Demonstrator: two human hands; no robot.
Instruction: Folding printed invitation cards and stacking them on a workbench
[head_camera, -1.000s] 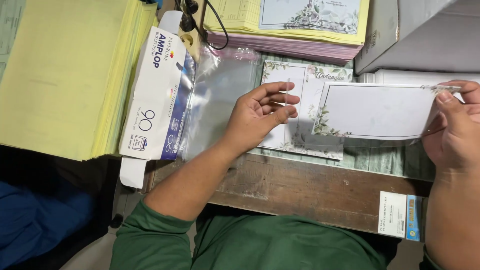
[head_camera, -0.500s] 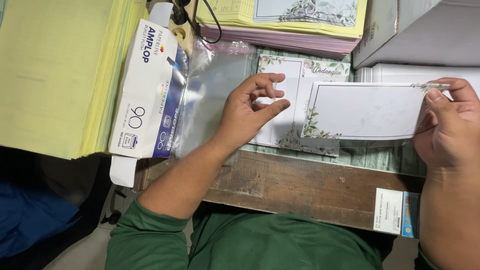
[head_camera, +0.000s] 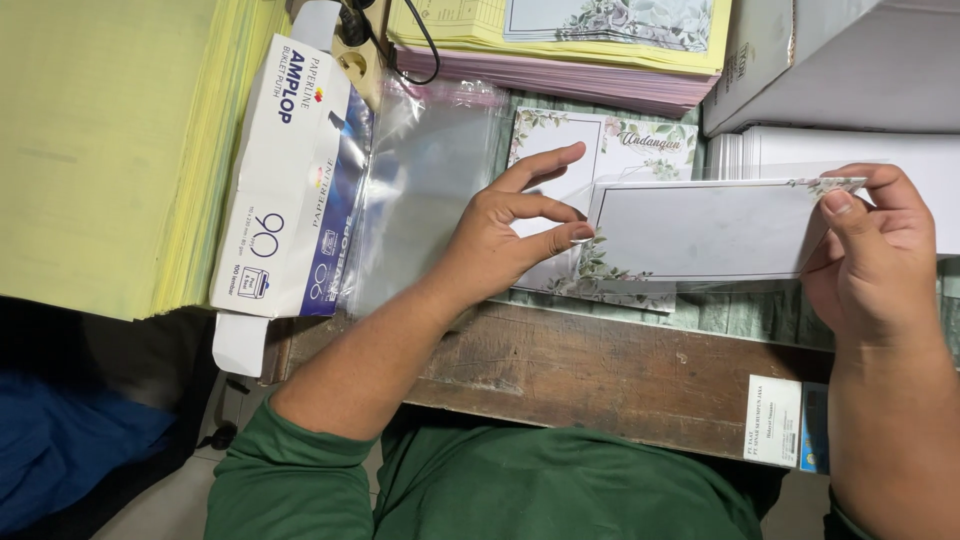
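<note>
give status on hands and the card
Left hand pinching card at its left end. Right hand gripping right end. Card held above floral sheet.

The left hand (head_camera: 505, 235) pinches the left end of a white card with a flower border (head_camera: 700, 230). The right hand (head_camera: 870, 260) holds the card's right end, thumb on top. Under the card a second flower card (head_camera: 600, 145) lies flat on the desk (head_camera: 600, 365). Clear plastic bags (head_camera: 425, 200) lie just left of the left hand. A white and blue box (head_camera: 290, 180) sits beside the bags. A tall yellow paper stack (head_camera: 100, 150) fills the desk's left side.
</note>
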